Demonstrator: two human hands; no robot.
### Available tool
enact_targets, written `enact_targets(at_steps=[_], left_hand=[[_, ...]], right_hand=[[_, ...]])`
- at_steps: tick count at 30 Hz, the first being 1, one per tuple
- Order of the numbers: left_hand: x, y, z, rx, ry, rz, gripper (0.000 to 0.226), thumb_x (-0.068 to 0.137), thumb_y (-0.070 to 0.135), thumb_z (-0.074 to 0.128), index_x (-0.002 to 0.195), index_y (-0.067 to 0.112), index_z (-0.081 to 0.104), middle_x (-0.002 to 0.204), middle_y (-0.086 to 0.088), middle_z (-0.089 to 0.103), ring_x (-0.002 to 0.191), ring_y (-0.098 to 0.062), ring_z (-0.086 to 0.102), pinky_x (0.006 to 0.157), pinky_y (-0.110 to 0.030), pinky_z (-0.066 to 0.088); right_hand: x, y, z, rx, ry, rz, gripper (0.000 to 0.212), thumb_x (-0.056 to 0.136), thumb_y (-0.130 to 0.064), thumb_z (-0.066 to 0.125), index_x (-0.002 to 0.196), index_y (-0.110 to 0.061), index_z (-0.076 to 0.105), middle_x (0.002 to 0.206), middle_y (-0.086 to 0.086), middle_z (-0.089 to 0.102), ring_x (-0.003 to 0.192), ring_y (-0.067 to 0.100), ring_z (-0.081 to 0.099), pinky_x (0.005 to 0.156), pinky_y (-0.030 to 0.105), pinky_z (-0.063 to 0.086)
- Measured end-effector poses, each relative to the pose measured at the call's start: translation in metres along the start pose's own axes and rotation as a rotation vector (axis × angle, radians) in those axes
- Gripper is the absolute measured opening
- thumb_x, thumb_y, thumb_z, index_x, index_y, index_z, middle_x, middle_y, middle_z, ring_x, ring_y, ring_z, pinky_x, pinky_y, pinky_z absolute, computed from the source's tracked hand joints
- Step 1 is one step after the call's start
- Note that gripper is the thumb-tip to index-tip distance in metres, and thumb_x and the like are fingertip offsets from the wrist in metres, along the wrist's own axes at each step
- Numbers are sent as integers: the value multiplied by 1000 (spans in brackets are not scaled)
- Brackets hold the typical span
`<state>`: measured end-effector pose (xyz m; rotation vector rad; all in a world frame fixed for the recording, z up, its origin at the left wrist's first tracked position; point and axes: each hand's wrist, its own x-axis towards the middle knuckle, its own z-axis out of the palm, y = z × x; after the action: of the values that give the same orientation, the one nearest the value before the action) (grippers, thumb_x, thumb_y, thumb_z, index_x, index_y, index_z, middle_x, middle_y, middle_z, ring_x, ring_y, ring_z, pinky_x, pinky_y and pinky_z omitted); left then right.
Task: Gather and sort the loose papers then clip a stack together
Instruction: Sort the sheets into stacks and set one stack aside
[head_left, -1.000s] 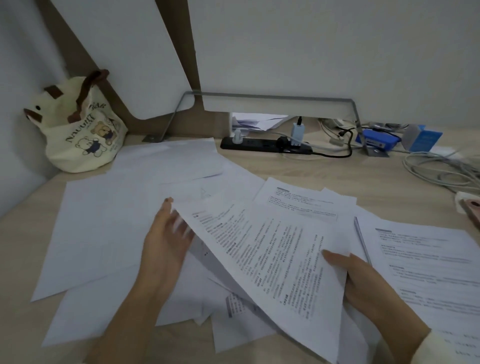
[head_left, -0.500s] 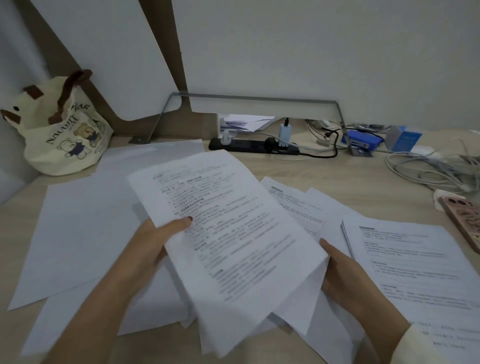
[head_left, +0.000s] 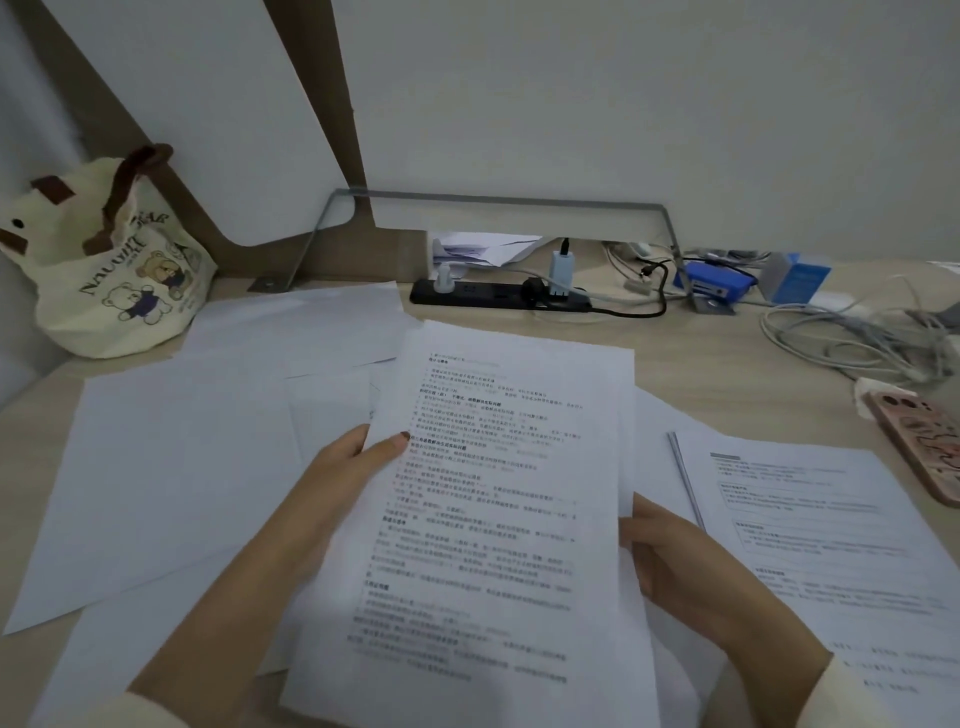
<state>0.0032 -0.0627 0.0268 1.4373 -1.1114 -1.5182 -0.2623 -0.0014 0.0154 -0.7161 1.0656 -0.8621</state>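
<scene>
I hold a small stack of printed sheets (head_left: 493, 499) upright in front of me over the desk. My left hand (head_left: 343, 478) grips its left edge, thumb on the printed face. My right hand (head_left: 670, 561) holds the right edge, with its fingers hidden behind the paper. Several blank white sheets (head_left: 171, 467) lie spread on the desk to the left. Another printed sheet (head_left: 815, 530) lies flat to the right, with a thin grey pen (head_left: 685, 478) along its left edge. No clip shows.
A cream tote bag (head_left: 109, 275) stands at the back left. A black power strip (head_left: 498, 296), a blue box (head_left: 717, 283) and tangled grey cables (head_left: 852, 338) line the back. A pink phone (head_left: 924, 441) lies at the right edge.
The printed stack has swung from tilted to nearly upright and square to me. My left hand moved from under the sheets to gripping the left edge. The view shifted slightly.
</scene>
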Motion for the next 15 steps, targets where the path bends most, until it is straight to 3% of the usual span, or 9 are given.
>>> enact_targets(at_steps=[4, 7, 9, 12, 13, 15], left_hand=[[-3, -8, -1, -38, -11, -14, 25, 87, 29, 61, 109, 20, 66, 102, -4, 74, 93, -25, 70, 88, -45, 53], [-2, -8, -20, 3, 159, 49, 28, 87, 30, 61, 112, 17, 60, 106, -7, 70, 92, -26, 68, 83, -41, 53], [-2, -7, -37, 88, 297, 79, 31, 88, 30, 59, 116, 18, 52, 112, -7, 64, 92, -24, 64, 77, -38, 51], [-5, -11, -58, 181, 396, 85, 44, 91, 28, 56, 130, 19, 40, 126, -10, 54, 102, -29, 58, 87, -44, 47], [-7, -14, -62, 199, 402, 91, 47, 91, 25, 55, 134, 19, 37, 130, -11, 51, 103, -29, 56, 87, -43, 45], [-10, -21, -70, 230, 413, 100, 50, 92, 21, 53, 138, 18, 33, 136, -12, 47, 108, -30, 53, 86, -41, 41]], right_hand=[[-1, -2, 12, -141, 36, -39, 30, 94, -6, 42, 109, -16, 66, 101, 3, 74, 87, 16, 71, 70, 24, 56], [5, 4, 18, -499, 279, -168, 24, 93, -20, 50, 113, -16, 62, 106, -1, 70, 92, 12, 66, 80, 20, 52], [5, 11, 22, -958, 420, -262, 46, 88, -37, 56, 131, -20, 48, 126, -8, 54, 116, 10, 52, 100, 23, 42], [2, 28, 37, -1355, 317, -187, 110, 60, -81, 39, 148, -21, 14, 153, -6, 18, 142, 12, 16, 113, 25, 19], [2, 34, 42, -1414, 297, -158, 118, 53, -86, 31, 149, -22, 6, 157, -5, 8, 144, 13, 7, 115, 27, 15], [1, 44, 48, -1509, 310, -141, 112, 65, -82, 39, 149, -21, -2, 159, -1, -3, 146, 15, -2, 117, 30, 11]])
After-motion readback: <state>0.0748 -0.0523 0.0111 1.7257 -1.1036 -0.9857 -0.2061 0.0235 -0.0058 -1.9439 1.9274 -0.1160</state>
